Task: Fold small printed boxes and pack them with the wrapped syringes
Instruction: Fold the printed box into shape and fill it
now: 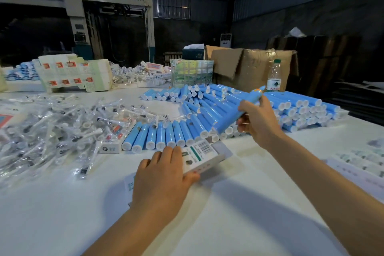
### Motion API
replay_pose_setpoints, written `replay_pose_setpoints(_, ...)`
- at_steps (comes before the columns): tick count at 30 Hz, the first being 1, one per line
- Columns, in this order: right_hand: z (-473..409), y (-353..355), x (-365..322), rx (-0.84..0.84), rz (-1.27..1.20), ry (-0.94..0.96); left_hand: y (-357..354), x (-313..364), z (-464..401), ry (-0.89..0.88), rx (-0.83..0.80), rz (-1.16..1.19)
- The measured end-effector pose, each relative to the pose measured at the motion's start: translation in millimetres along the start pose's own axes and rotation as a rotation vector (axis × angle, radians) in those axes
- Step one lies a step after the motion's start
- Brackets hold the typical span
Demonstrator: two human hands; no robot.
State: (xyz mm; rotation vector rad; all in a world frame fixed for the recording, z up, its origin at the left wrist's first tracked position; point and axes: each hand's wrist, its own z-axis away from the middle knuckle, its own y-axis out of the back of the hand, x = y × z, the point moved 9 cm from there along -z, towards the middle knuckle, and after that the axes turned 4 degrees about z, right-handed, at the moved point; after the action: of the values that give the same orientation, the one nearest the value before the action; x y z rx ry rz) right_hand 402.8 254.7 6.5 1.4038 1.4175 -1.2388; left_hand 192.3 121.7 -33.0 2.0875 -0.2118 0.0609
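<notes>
My left hand [164,174] grips a small printed white box [202,156] with a barcode, held just above the white table. My right hand [257,120] is raised over the tube pile and is shut on a long blue tube [239,110] with an orange end, tilted up to the right. A heap of clear-wrapped syringes [52,127] covers the table's left side. Many blue tubes with white caps [162,137] lie in rows straight ahead and to the right. One folded small box [110,147] rests beside the syringes.
Flat printed box sheets [70,75] lean at the back left. A basket [191,72], a torn cardboard carton [249,66] and a water bottle [274,77] stand behind the tubes. Printed flat blanks [365,162] lie at the right edge. A big machine [116,23] stands behind.
</notes>
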Motion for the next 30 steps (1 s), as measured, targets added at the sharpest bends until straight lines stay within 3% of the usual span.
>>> replay_pose_setpoints(3,20.3,9.3,17.3,-0.010,-0.129,-0.013,2.0,1.8,2.6,0.008,0.024,-0.016)
replay_pose_setpoints(14,38.9,9.2,15.8,-0.011,-0.103,0.043,8.9,-8.1,7.1,0.105,0.050,-0.063)
replay_pose_setpoints(22,68.2,-35.1,30.2,-0.202,0.385,0.102,8.9,-6.7,7.6,0.097,0.026,-0.068)
replay_pose_setpoints(30,52.2,2.7,45.0,0.058,0.229,-0.061,5.3,-4.8,9.1,0.069,-0.012,-0.048)
